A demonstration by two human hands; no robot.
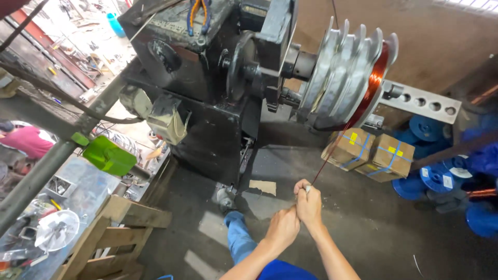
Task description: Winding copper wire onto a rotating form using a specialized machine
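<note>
Copper wire (332, 148) pinched in right hand (309, 202) fingertips (taut), left hand (282, 227) behind

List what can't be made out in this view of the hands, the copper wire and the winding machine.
- Head view: the left hand and right hand overlap, hiding the fingertips' grip on the copper wire.
- The wire's end is hidden inside the fists.
- The winding machine is cut off by the top edge.
- Labels on the blue spools are too small.
</note>
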